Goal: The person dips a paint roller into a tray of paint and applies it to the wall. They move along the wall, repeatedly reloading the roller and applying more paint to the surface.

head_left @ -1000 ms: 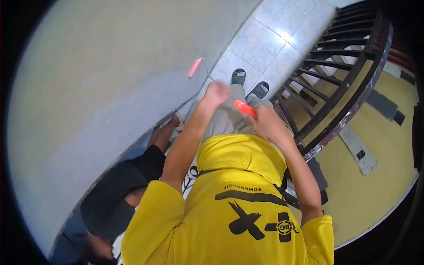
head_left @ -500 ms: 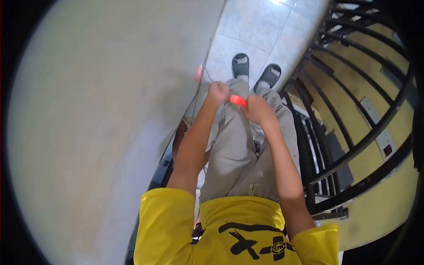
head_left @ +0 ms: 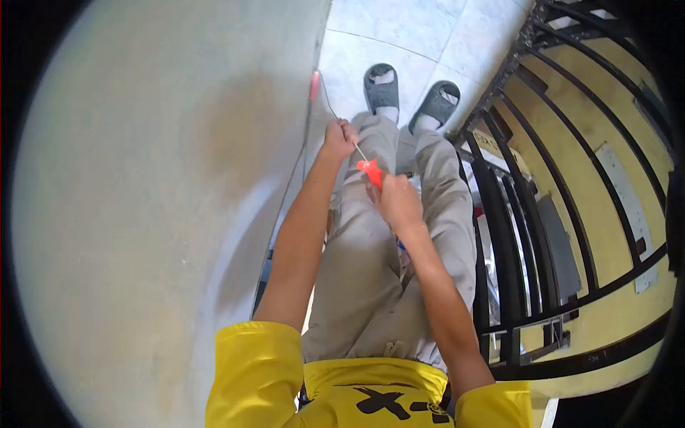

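Note:
A small paint roller runs across both my hands. Its orange handle sticks out of my right hand, whose fingers wrap around its lower part. My left hand is closed on the thin metal rod between handle and roller head. Beyond it, the rod bends up to the pink roller head, which overlaps the edge of the pale wall in this view. Both hands are in front of my legs, at about knee height.
The wall fills the left side. On my right curves a black metal railing, with a yellowish surface seen through its bars. My feet in dark slides stand on light floor tiles.
My left hand has moved slightly up and left, the right a little down and left. They are farther apart, and the handle now tilts downward, showing the rod between the hands.

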### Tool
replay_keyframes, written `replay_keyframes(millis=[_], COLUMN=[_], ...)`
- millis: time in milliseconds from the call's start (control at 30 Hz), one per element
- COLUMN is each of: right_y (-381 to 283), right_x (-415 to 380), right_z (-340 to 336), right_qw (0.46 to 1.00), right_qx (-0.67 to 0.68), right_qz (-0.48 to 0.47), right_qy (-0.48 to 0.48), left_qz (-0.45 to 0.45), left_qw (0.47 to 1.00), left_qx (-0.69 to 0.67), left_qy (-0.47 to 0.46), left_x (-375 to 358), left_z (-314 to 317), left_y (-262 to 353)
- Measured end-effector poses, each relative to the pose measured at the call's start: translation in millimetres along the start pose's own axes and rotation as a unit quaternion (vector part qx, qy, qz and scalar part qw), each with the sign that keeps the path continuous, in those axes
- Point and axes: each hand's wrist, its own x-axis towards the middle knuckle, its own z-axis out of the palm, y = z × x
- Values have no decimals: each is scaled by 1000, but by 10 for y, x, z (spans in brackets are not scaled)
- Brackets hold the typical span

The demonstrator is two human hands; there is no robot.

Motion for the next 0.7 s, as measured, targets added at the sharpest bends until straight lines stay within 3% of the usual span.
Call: replay_keyframes(millis=[67, 100, 133, 167, 233, 367, 467, 500, 633, 667, 700], right_y=[1, -148, -312, -399, -365, -41, 17, 33, 5, -47, -23], right_x=[-133, -433, -742, -939, -961, -187, 374, 395, -83, -259, -337], right_z=[-399, -742, -905, -990, -696, 202, 279, 269, -83, -239, -244], right_qw=[1000, 999, 999, 991, 992, 998, 999, 999, 997, 997, 996], right_qx=[4, 22, -2, -27, -9, 29, 18, 9, 43, 53, 68], right_qz=[-23, -44, 4, 51, 70, 53, 38, 40, 53, 56, 49], right_qy=[20, 18, -52, -120, -103, -3, 5, -6, -22, -19, -12], left_qz=[-6, 16, 41, 22, -25, -32, -3, -3, 5, -18, -14], left_qw=[998, 999, 994, 997, 995, 998, 999, 995, 1000, 998, 998], left_qx=[-37, -43, -51, -62, -86, -38, 10, 13, 13, -27, -28], left_qy=[-53, 15, 85, 43, -43, -50, 45, 95, 7, -59, -52], left_x=[-185, -715, -1152, -1304, -1484, -146, 398, 384, -147, -341, -408], left_z=[77, 352, 564, 469, 272, -293, -100, -74, -18, -44, -60], left_y=[-219, -401, -509, -509, -493, -115, 104, 65, -167, -227, -280])
